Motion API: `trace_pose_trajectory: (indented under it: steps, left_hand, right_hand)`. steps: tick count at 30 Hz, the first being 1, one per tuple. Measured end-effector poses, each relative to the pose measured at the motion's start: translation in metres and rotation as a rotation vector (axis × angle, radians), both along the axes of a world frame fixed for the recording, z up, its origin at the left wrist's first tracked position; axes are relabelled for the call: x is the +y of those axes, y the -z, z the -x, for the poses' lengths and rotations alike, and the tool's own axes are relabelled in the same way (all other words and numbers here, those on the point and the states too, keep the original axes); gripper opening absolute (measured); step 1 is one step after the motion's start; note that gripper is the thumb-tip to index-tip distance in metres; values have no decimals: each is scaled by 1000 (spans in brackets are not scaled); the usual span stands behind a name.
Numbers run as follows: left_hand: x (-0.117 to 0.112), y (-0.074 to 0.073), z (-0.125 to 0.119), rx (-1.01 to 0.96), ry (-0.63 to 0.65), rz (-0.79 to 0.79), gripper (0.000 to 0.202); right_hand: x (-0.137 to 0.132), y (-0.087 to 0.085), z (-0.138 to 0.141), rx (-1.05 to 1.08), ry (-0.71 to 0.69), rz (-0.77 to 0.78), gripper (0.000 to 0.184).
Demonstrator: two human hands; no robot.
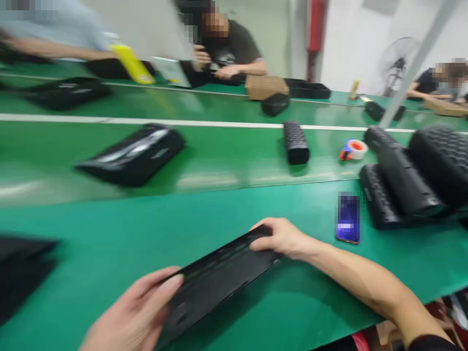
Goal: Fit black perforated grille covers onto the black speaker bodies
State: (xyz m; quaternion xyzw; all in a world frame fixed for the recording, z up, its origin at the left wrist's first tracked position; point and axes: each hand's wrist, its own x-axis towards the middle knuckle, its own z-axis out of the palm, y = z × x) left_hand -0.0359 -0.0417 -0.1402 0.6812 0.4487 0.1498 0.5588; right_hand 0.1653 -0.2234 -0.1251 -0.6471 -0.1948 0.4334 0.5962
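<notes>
In the head view I hold a long, flat black plastic panel [223, 278] tilted above the green table. A small round mark shows near its left end, and a row of slots runs along its far edge. My left hand [142, 307] grips the near left end, thumb on top. At the far right end, my right hand [278, 239] pinches the panel between thumb and fingers. A phone [348, 219] with a lit screen lies on the table beyond my right forearm.
Several black keyboard-like pieces [405, 180] are stacked at the right. Blurred black sheets [25, 273] lie at the left. On the green belt [226, 156] are a black plastic bag [139, 153], a black block [296, 142] and a tape roll [356, 148]. Several people sit opposite.
</notes>
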Motion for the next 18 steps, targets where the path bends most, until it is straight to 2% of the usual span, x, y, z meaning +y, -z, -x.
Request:
trace_pose_trajectory:
  steps: [2,3,6,7,11,15,18]
  left_hand:
    - [-27,-17,8,-145,-69,260,63]
    - [-37,-22,9,-211,-71,323,66]
    - [-44,-19,15,-394,-71,413,65]
    - [-42,-15,20,-428,-86,424,62]
    - [-45,-1,46,-499,-125,450,54]
    - [-55,3,60,-529,-118,451,57]
    - [-60,5,64,-521,-93,390,62]
  right_hand:
    - [-11,1,11,19,-19,-25,30]
    - [-16,3,13,25,-30,-34,35]
    - [-22,21,10,71,-143,-32,49]
    - [-21,28,8,101,-181,-25,53]
    - [-25,44,12,330,-158,30,62]
    - [-31,46,17,321,-152,83,63]
    - [-33,47,20,305,-165,83,62]
